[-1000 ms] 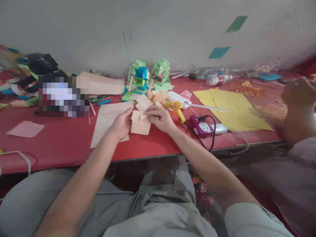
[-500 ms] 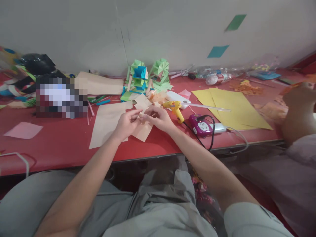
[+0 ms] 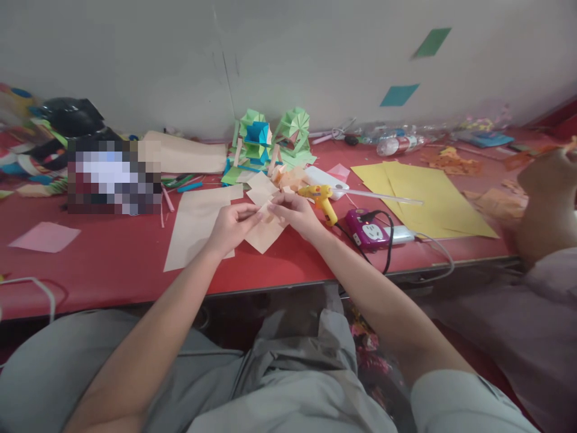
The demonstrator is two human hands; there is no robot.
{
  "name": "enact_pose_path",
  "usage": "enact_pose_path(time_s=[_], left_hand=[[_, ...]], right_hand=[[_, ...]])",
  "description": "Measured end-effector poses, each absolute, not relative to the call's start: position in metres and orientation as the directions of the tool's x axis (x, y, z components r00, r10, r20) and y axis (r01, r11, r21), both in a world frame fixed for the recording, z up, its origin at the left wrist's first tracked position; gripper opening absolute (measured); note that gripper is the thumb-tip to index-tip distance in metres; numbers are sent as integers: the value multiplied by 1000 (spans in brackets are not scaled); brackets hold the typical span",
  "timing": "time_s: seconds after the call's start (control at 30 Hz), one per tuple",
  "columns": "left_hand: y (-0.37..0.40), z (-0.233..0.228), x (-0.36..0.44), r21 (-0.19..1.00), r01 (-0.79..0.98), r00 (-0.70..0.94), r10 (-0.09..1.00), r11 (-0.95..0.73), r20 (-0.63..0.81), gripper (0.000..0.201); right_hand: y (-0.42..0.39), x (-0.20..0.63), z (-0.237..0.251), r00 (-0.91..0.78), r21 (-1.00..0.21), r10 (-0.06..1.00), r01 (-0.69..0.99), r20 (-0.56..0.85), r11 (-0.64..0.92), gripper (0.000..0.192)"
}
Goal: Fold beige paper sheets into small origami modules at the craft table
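Between my two hands is a small piece of beige paper point(image 3: 266, 211), pinched at the fingertips; its exact folds are too small to make out. My left hand point(image 3: 231, 227) closes on it from the left, thumb and fingers together. From the other side my right hand point(image 3: 298, 215) pinches it with thumb and forefinger. Beneath the fingers lies a beige paper square point(image 3: 264, 238), with more beige paper point(image 3: 260, 187) just behind. A larger beige sheet point(image 3: 192, 225) is left of my hands. A yellow glue gun point(image 3: 322, 201) with a clear glue stick lies close to my right hand.
Green and blue folded-paper models point(image 3: 256, 141) stand by the wall. Right of me are a purple power socket point(image 3: 367, 230) with cables, yellow sheets point(image 3: 433, 204) and a plastic bottle point(image 3: 399, 144). A pink paper point(image 3: 45, 237) lies left. Another person's arm point(image 3: 547, 204) rests at far right.
My fingertips have shifted slightly on the small beige paper, and more of it shows between them. The view has moved a little; the other things lie as before.
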State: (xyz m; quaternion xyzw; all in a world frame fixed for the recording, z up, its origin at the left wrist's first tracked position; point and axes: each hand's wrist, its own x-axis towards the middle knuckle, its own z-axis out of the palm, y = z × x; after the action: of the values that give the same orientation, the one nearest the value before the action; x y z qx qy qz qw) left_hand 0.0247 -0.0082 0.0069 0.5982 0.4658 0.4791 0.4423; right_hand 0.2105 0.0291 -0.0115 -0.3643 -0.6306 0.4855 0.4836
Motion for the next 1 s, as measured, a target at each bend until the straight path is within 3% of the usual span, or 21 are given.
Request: enact_pose_path(time_s=[0.17, 0.37, 0.57, 0.7, 0.8, 0.9, 1.0], left_hand=[[-9, 8, 25, 969, 159, 113, 978, -189, 173, 34], [-5, 5, 20, 1000, 12, 187, 982, 11, -13, 31], [-7, 4, 21, 989, 120, 162, 984, -88, 68, 36], [-4, 0, 22, 996, 64, 94, 994, -56, 49, 41], [0, -5, 20, 998, 40, 34, 998, -57, 56, 39], [2, -9, 19, 998, 40, 21, 998, -55, 54, 35], [2, -9, 19, 1000, 3, 35, 999, -10, 10, 35]], right_hand=[[29, 210, -14, -255, -958, 929, 31, 267, 284, 41], [29, 211, -15, -267, -961, 930, 38, 253, 273, 43], [30, 210, -16, -280, -956, 926, 74, 252, 283, 41], [30, 211, -14, -291, -915, 888, 86, 355, 394, 45], [27, 213, -11, -375, -814, 782, 111, 497, 571, 50], [25, 214, -12, -457, -725, 693, 139, 557, 674, 37], [26, 213, -16, -429, -726, 705, 147, 565, 672, 27]])
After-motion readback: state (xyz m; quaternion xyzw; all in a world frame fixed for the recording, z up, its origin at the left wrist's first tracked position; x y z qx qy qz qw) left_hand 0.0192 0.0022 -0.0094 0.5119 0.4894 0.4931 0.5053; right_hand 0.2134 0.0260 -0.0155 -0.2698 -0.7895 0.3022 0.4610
